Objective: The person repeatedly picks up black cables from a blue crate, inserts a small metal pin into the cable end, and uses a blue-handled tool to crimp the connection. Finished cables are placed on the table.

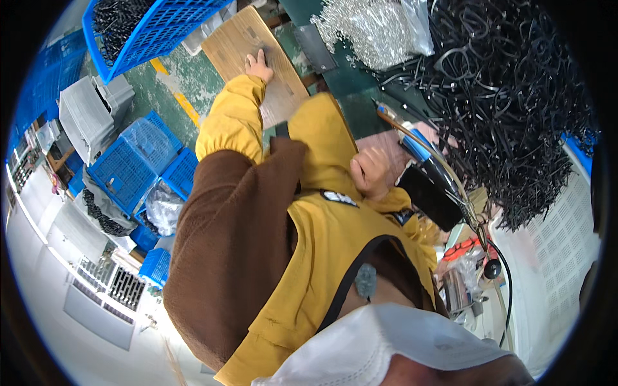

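Note:
My left hand (259,66) lies palm down on a wooden board (285,94), its fingers apart and nothing in them. Close to my body, my right hand (371,169) has its fingers curled in, and no object shows in it. It is beside a pinkish patch of the work surface (384,144). A black phone-like slab (431,197) lies just right of that hand. Above it are a slim pointed tool (386,110) and a blue cylindrical thing (416,144), with a hose alongside. A large heap of thin black looped plastic parts (502,96) covers the right side.
Small clear, shiny parts (359,29) are heaped at the top beside a plastic bag (417,24). A blue crate (166,31) of black parts stands at upper left. More blue crates (128,169) and grey bins (87,116) are on the left. A white perforated basket (560,251) stands at right.

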Tool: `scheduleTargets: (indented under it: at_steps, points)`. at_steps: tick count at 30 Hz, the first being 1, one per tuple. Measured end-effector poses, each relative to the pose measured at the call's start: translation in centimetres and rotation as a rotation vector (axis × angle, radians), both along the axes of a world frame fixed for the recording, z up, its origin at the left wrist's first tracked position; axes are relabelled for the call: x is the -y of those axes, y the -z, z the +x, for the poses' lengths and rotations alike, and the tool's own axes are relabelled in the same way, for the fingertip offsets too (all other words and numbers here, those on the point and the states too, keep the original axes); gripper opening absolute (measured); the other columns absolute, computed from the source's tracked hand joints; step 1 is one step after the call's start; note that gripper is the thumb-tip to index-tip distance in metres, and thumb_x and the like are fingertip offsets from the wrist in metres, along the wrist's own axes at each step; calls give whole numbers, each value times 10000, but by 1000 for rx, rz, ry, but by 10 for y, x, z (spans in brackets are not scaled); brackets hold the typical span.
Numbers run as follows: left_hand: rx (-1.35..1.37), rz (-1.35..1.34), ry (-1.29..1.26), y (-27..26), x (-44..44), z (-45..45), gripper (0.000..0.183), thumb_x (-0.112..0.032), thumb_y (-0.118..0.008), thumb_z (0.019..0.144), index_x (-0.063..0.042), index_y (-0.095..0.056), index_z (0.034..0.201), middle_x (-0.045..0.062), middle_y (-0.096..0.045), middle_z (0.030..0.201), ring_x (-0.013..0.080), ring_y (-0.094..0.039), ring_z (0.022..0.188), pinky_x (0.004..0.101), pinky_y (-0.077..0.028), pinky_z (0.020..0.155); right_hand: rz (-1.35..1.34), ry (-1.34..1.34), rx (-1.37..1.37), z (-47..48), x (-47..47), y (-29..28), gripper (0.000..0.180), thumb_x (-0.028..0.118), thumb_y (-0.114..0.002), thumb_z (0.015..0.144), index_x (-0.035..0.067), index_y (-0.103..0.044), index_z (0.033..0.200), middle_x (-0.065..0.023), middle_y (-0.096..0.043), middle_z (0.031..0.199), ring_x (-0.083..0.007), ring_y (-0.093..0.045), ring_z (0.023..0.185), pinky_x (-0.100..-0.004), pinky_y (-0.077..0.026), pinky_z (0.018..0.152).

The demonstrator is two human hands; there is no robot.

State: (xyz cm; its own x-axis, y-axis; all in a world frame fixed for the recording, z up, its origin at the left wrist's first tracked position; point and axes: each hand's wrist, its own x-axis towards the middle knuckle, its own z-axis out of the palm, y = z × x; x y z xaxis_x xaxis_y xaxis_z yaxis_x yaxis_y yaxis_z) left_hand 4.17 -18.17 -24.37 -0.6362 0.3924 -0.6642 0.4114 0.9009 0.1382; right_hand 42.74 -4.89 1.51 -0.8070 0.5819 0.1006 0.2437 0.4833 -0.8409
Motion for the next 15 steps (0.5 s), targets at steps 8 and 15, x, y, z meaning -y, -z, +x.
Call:
scheduleTargets:
  at_steps: [8,15]
  points:
    - [70,-20,72,23,2,-9,865,-254,-548,862,-184,-213,1656,396,-143,1640,582,-168,1510,565,-185,1259,-88,-203,-19,6,-42,-9,115,151,-672,866,69,-623,803,-61,-565,713,-233,-555,646,-370,-421,623]
    - [32,203,307,-28,11,-87,651,-398,-585,967,-90,-403,1511,299,-378,1519,423,-383,1419,522,-378,1112,-181,-62,110,-37,-90,23,115,157,-666,883,62,-630,831,-62,-580,733,-225,-567,659,-361,-431,629]
